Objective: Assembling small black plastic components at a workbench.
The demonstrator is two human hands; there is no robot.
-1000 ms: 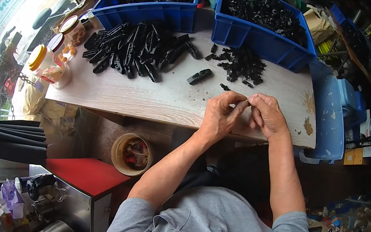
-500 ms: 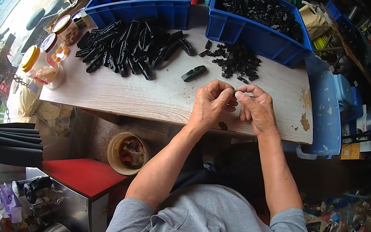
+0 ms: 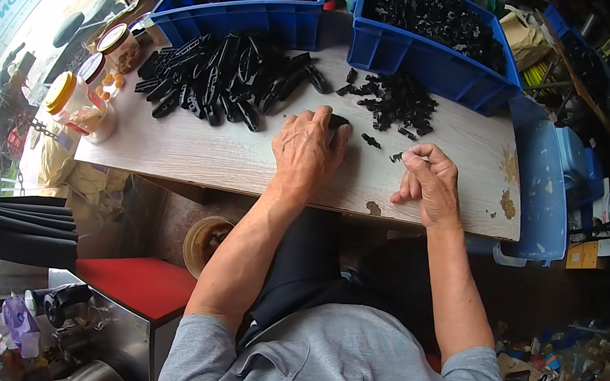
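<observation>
Pale tabletop (image 3: 205, 156), long black piece (image 3: 341, 122) partly beneath the left hand (image 3: 303, 148).

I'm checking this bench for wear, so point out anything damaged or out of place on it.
The pale tabletop has brown, worn-looking patches near its right edge and a dark patch at the front edge. One small black piece also lies apart from the pile of similar ones.

From the right hand (image 3: 433, 187), bare tabletop (image 3: 482, 156) opens at two o'clock; the small-part heap (image 3: 399, 107) obstructs eleven, a blue bin (image 3: 432, 70) twelve. From the left hand (image 3: 306, 148), eight o'clock is passable; the long-part pile (image 3: 218, 81) crowds ten.
</observation>
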